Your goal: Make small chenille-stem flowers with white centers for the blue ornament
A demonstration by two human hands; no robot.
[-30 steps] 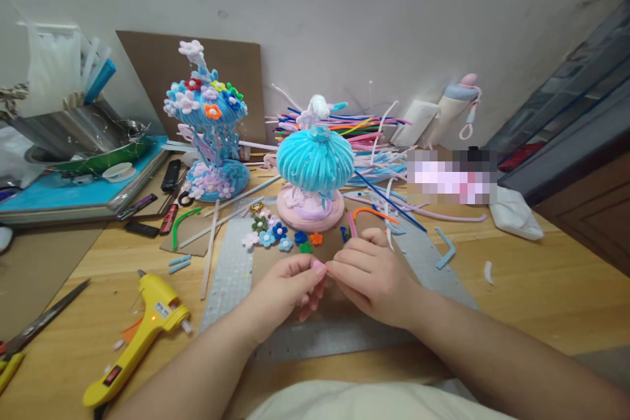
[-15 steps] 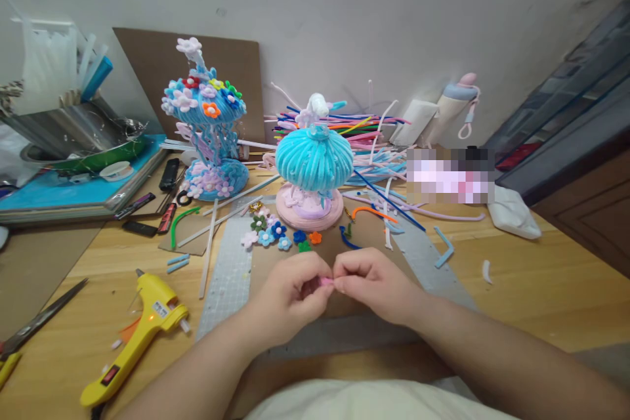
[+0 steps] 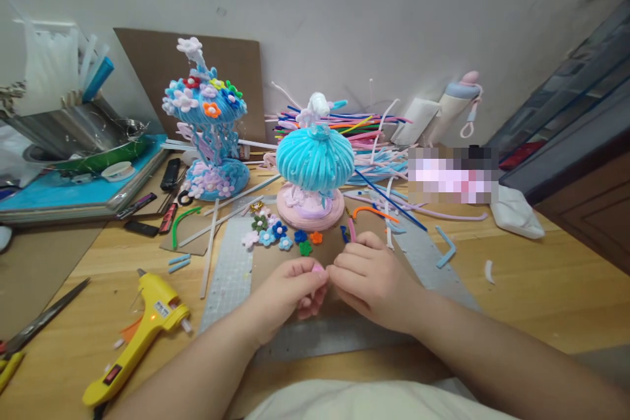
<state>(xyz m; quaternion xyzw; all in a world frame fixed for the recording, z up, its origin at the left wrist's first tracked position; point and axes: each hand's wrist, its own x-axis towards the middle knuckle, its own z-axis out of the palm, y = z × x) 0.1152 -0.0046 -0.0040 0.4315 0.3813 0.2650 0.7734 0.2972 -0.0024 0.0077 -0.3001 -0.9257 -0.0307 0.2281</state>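
Over the cardboard sheet (image 3: 275,259), near the tabletop's front edge, both hands meet. Left hand (image 3: 290,285): thumb and index clamped on a small pink fuzzy piece (image 3: 319,269), its top showing between the tips. Right hand (image 3: 371,272): fingers together, curled, tips pinched at the piece's right end. Pink strand (image 3: 352,228) pokes up past the right knuckles; whether it joins the piece is hidden. Cardboard lies on a grey cutting mat (image 3: 226,275). Just beyond the hands, loose fuzzy flowers (image 3: 279,230), mixed colors; behind them, blue-domed figure (image 3: 315,159) on pink round base. Flower-covered blue figure (image 3: 204,111) farther back, left. Bundle of colored stems (image 3: 344,128) along tabletop's back edge. Yellow glue gun (image 3: 147,331) toward tabletop's front left corner, orange light lit; scissors (image 3: 44,321), blades apart or together unclear, left of it.
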